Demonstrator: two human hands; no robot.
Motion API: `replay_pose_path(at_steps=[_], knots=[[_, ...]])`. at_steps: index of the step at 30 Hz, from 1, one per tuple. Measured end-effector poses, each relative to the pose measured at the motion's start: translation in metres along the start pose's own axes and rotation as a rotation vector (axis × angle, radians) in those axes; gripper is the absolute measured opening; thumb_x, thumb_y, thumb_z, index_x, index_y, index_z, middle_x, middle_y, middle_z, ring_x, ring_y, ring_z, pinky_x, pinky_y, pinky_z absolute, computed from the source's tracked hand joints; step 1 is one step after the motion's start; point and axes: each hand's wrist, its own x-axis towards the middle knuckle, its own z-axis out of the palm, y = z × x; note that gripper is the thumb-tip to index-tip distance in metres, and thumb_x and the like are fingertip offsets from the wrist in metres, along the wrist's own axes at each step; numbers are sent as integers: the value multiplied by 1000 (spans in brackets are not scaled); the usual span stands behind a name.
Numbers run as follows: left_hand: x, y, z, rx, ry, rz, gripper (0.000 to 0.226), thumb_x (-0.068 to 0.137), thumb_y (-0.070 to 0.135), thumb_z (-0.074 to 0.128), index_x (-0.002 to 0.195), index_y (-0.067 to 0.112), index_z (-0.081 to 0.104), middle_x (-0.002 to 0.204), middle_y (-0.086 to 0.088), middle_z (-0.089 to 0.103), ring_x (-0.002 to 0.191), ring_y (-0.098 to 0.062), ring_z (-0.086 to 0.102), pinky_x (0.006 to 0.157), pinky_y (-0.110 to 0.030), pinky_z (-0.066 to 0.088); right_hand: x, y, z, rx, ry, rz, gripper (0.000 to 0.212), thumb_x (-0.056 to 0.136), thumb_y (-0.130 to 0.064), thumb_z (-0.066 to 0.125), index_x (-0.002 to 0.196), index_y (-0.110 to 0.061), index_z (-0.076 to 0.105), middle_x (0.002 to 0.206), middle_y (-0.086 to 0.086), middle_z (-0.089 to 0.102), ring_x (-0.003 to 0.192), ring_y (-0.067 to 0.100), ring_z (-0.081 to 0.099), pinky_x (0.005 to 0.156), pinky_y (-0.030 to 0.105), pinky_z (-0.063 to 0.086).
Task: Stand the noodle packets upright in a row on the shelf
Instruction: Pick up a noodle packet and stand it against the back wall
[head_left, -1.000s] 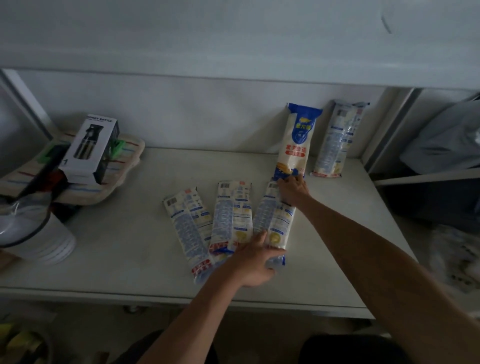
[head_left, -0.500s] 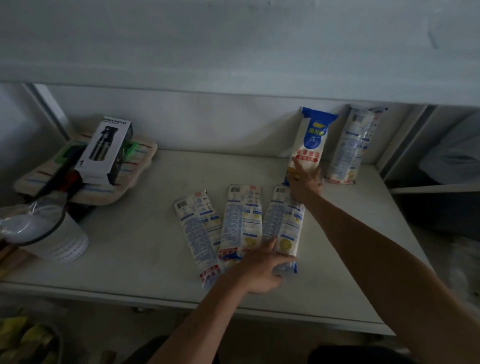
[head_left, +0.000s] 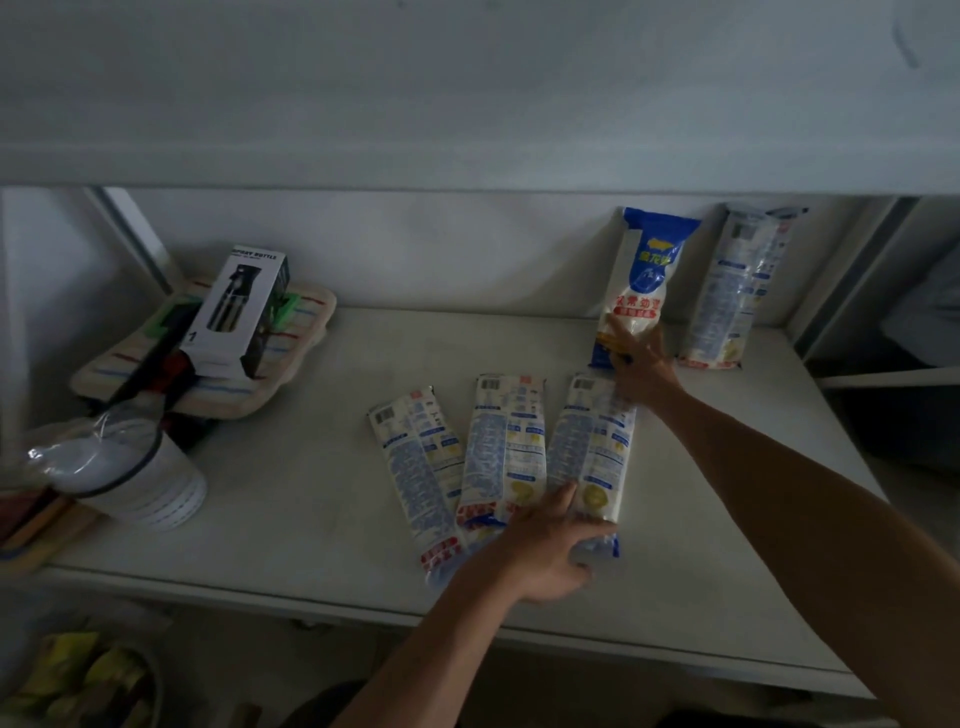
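Three noodle packets lie flat, side by side, on the white shelf (head_left: 291, 525): a left packet (head_left: 415, 467), a middle packet (head_left: 504, 447) and a right packet (head_left: 589, 447). My left hand (head_left: 545, 551) grips the near end of the right flat packet, thumb on top. Two more packets stand upright against the back wall: a blue-topped packet (head_left: 647, 275) and, to its right, a packet showing its printed back (head_left: 737, 291). My right hand (head_left: 636, 364) has its fingers spread and touches the base of the blue-topped packet.
At the shelf's left, a spray-bottle box (head_left: 244, 312) lies on striped cloths (head_left: 291, 364). A lidded white tub (head_left: 140, 483) sits near the front-left edge. A metal post (head_left: 841, 280) bounds the shelf on the right. The upper shelf board hangs low overhead.
My right hand left the far end of the right flat packet and moved back to the base of the blue-topped upright packet. My left hand stays on the flat packet's near end.
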Motion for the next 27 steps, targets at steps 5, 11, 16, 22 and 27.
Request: replay_pose_path(at_steps=[5, 11, 16, 22, 27], knots=[[1, 1, -1, -6, 9, 6, 60, 98, 30, 55, 152, 46, 33, 168, 3, -14, 156, -28, -8, 124, -46, 4, 0, -9, -3, -88, 116, 44, 66, 92, -10, 50, 142, -51, 33, 153, 12, 21, 136, 40, 31, 107, 59, 34], [0, 0, 3, -14, 27, 7, 62, 97, 30, 56, 151, 48, 33, 168, 4, -14, 155, -28, -9, 123, -45, 4, -7, -47, 0, 405, 296, 446, 48, 93, -16, 53, 138, -11, 37, 135, 18, 41, 117, 35, 50, 97, 45, 46], [-2, 0, 0, -21, 35, 20, 62, 97, 30, 57, 151, 46, 34, 169, 3, -13, 156, -28, -7, 123, -43, 5, 1, -56, -2, 846, 250, 543, 57, 96, -22, 55, 146, -37, 31, 134, 4, 53, 119, 25, 57, 95, 40, 53], [-1, -1, -2, -14, 8, 23, 62, 98, 30, 56, 152, 47, 31, 168, 4, -15, 155, -27, -10, 123, -44, 4, 1, -50, -3, 808, 108, 528, 68, 99, -24, 51, 144, -61, 16, 141, 5, 44, 84, 15, 61, 51, 29, 53], [-4, 2, -3, -10, -8, 9, 63, 98, 28, 55, 153, 47, 30, 168, 4, -17, 155, -27, -11, 123, -44, 3, 6, -34, -14, 866, 99, 521, 57, 101, -18, 46, 145, -52, 32, 148, 3, 47, 82, 10, 60, 67, 24, 55]])
